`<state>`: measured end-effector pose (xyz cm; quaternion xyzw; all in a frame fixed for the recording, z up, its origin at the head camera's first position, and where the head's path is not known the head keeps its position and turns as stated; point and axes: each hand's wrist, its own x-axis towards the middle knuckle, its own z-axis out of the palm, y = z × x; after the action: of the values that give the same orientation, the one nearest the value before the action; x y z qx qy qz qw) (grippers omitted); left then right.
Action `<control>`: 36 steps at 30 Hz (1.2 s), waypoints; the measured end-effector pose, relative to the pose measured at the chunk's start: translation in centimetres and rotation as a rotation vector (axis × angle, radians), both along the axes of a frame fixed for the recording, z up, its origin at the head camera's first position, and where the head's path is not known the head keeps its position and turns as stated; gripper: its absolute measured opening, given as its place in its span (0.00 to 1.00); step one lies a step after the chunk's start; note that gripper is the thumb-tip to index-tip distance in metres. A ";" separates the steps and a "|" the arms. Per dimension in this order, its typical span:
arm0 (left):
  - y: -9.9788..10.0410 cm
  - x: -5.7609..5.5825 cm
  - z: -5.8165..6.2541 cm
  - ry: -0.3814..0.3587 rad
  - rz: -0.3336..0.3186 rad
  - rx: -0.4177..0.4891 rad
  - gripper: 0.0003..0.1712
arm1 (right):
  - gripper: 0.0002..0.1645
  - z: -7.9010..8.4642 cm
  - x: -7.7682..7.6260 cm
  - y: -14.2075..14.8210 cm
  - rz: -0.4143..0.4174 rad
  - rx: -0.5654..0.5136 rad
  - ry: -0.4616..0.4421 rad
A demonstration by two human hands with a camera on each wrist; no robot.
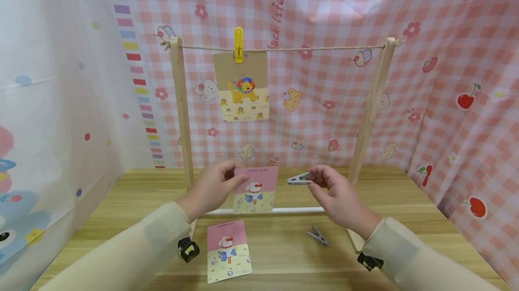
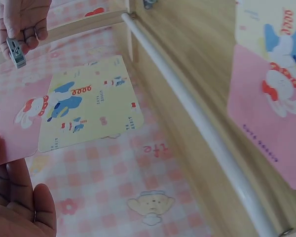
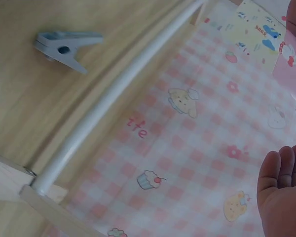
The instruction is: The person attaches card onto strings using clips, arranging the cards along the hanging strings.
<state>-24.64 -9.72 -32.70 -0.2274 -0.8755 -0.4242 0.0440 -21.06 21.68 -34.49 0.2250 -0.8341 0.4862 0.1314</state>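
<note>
My left hand (image 1: 215,187) pinches a pink and yellow rabbit card (image 1: 256,192) by its upper left corner, upright above the table. To the right, my right hand (image 1: 336,194) holds a grey clothespin (image 1: 299,179) between thumb and fingers, apart from the card. A second rabbit card (image 1: 229,251) lies on the table below the left hand. Another grey clothespin (image 1: 318,236) lies on the table below the right hand. A lion card (image 1: 243,88) hangs from a string (image 1: 316,49), held there by a yellow clothespin (image 1: 239,45).
Two wooden posts, the left post (image 1: 182,106) and the right post (image 1: 371,120), carry the string. A white rod (image 1: 300,210) runs low between them. Behind the wooden table (image 1: 134,219) hangs a pink checked curtain (image 1: 316,124).
</note>
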 end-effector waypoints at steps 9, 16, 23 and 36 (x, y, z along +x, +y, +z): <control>0.6 -0.3 1.7 0.056 0.001 0.003 0.10 | 0.13 1.5 -0.1 0.2 -0.041 -0.013 0.069; 1.1 -0.5 2.9 0.098 -0.002 0.019 0.10 | 0.13 2.8 -0.1 0.4 -0.060 -0.010 0.088; 1.6 -0.6 4.2 0.147 -0.009 0.045 0.09 | 0.13 3.7 -0.1 0.4 -0.061 -0.022 0.119; 2.4 -0.5 5.8 0.246 0.002 0.081 0.07 | 0.13 5.9 -0.1 0.7 -0.037 -0.043 0.219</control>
<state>-25.12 -7.34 -26.94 -0.2748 -0.8459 -0.4280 0.1605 -21.17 22.37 -28.61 0.2583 -0.8083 0.4738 0.2355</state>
